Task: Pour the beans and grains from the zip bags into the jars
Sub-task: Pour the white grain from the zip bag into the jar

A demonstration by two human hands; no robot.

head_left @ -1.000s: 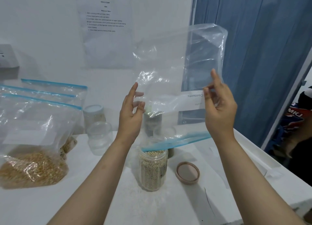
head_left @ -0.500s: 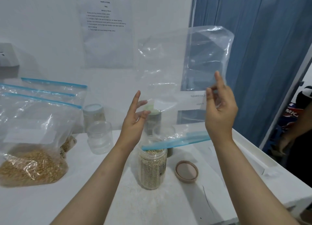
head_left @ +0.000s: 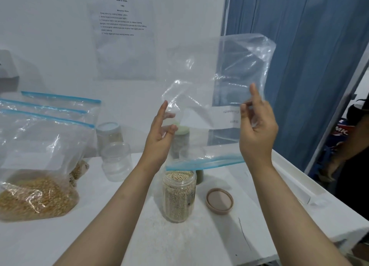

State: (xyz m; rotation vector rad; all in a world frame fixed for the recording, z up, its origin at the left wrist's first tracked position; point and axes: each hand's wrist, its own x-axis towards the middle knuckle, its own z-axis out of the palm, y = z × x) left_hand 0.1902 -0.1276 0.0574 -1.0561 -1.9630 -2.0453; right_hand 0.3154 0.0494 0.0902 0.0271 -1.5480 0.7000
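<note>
An empty clear zip bag hangs upside down in front of me, its blue zip edge just above an open jar filled to the brim with pale grains. My left hand pinches the bag's left edge between thumb and fingers, the index finger pointing up. My right hand pinches the right edge beside the white label. The jar's brown lid lies upturned on the table to its right.
Three zip bags stand at the left; the front one holds golden grain. An empty open jar, a lidded jar and a green-lidded jar stand behind. The white table's edge runs along the right, where a person stands by a blue curtain.
The bag has been pulled flatter between my hands, and both hands have shifted slightly to the right. The jar and lid have not moved.
</note>
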